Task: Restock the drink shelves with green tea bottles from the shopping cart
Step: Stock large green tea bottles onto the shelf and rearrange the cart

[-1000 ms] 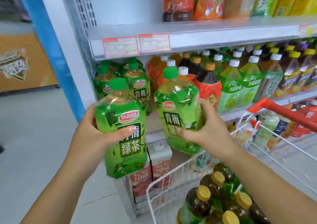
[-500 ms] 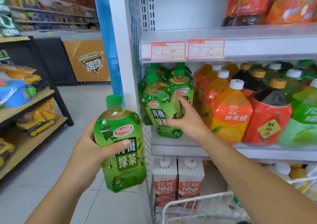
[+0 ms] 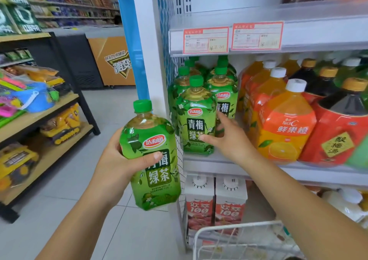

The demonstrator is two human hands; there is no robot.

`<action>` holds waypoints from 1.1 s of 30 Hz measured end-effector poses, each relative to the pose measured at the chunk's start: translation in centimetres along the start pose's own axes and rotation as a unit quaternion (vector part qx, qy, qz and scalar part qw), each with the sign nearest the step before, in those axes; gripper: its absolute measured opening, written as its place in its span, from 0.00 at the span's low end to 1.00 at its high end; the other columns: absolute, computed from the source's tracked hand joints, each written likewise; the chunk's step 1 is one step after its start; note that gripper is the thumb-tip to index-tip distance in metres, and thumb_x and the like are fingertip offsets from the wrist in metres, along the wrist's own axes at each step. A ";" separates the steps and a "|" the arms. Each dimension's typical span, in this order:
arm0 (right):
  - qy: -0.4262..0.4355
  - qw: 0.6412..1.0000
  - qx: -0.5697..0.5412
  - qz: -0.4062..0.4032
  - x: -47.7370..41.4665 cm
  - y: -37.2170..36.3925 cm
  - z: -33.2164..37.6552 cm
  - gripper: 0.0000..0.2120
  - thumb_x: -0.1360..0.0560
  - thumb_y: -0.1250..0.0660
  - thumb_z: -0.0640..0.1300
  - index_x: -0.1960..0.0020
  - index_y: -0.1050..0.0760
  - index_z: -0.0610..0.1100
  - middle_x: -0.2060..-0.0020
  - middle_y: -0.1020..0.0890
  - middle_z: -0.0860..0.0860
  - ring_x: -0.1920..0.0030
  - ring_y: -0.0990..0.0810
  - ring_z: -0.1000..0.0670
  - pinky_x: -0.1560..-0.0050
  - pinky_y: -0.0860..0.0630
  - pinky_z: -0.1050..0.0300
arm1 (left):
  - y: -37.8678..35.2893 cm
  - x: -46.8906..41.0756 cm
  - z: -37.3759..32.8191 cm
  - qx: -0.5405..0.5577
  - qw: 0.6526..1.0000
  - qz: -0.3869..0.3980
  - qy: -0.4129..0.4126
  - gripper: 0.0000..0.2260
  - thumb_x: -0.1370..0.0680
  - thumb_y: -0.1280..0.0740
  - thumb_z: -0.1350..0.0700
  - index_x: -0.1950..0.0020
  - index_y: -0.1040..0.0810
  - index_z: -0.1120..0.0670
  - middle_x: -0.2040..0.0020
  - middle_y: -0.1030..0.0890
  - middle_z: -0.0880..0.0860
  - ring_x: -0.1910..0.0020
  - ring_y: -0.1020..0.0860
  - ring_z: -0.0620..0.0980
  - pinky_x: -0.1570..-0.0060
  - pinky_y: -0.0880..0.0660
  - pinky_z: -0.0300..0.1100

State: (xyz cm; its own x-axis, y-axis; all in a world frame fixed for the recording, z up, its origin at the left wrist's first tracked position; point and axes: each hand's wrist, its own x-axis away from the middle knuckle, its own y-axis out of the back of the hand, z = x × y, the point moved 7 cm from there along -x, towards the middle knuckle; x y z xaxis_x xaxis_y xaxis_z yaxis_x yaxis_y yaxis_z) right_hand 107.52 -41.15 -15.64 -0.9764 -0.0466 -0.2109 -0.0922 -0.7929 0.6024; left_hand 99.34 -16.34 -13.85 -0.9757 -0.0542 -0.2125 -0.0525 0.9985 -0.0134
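My left hand [image 3: 116, 165] is shut on a green tea bottle [image 3: 152, 146] with a green cap, held upright in front of the shelf's left end. Another green tea bottle [image 3: 196, 120] stands at the front of the middle shelf [image 3: 217, 165], with several more behind it. My right hand [image 3: 234, 141] rests against that front bottle with its fingers spread, thumb on the label and fingers along its right side. The white wire rim of the shopping cart [image 3: 239, 238] shows at the bottom; its contents are out of view.
Orange juice bottles [image 3: 286, 124] and dark red-labelled bottles [image 3: 338, 136] fill the shelf to the right of the green tea. White cartons [image 3: 215, 206] stand on the shelf below. A wooden rack of toys [image 3: 39, 120] lines the aisle's left side.
My right hand carried its bottle to the shelf, set it down at the front and loosened its fingers. The view swung left and closer. My left hand still holds its bottle.
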 end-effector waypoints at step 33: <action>0.060 0.985 -0.153 -0.053 6.6 7.5 2.1 0.38 0.36 0.21 0.38 0.32 0.34 0.54 0.44 0.21 0.62 0.45 0.24 0.68 0.46 0.26 0.71 | -6.3 -0.1 -4.1 -0.228 0.949 -0.094 -0.196 0.30 0.30 0.26 0.40 0.32 0.31 0.41 0.38 0.29 0.40 0.38 0.29 0.37 0.39 0.30 0.33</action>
State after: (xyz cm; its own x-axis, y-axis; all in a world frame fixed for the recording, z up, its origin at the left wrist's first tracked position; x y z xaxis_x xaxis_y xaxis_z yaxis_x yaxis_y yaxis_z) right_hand 100.00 -46.10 -10.90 -0.9328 -0.0096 -0.3602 -0.1123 -0.9421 0.3161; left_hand 98.86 -22.62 -9.71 -0.7901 -0.1380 -0.5973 -0.3911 0.8638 0.3178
